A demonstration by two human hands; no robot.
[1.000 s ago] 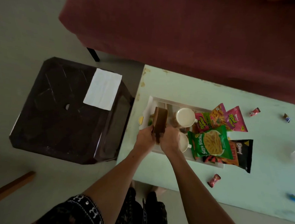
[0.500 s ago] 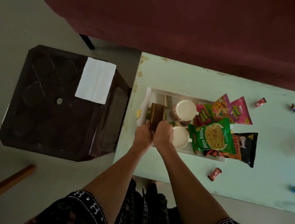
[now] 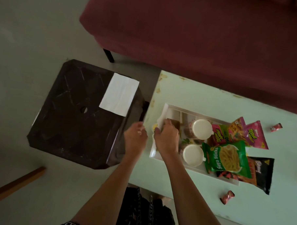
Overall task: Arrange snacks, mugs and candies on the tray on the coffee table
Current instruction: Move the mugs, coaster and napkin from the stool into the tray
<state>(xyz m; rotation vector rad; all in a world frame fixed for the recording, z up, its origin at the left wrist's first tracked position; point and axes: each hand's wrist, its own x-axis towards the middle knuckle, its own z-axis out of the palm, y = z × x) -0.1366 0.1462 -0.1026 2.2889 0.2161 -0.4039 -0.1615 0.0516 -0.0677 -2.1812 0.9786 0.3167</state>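
Observation:
A white tray point(image 3: 196, 169) lies on the pale green coffee table point(image 3: 188, 90). It holds two cream mugs point(image 3: 202, 129) point(image 3: 193, 155), a green Soya Sticks packet point(image 3: 227, 158), pink snack packets point(image 3: 255, 135) and a black packet point(image 3: 262, 175) hanging over its right end. My right hand point(image 3: 166, 138) covers and grips a flat brown piece point(image 3: 176, 125) at the tray's left end. My left hand point(image 3: 135, 137) hovers beside it over the table's left edge, fingers loose and holding nothing. Two red candies point(image 3: 276, 127) point(image 3: 227, 196) lie on the table outside the tray.
A dark brown plastic stool point(image 3: 76, 112) with a white sheet of paper point(image 3: 118, 94) on it stands just left of the table. A maroon sofa point(image 3: 198, 38) runs along the far side. A wooden stick point(image 3: 13, 183) lies on the floor at the lower left.
The brown piece, held upright by both hands before, now sits lower at the tray's left end under my right hand. My left hand has let go and moved left.

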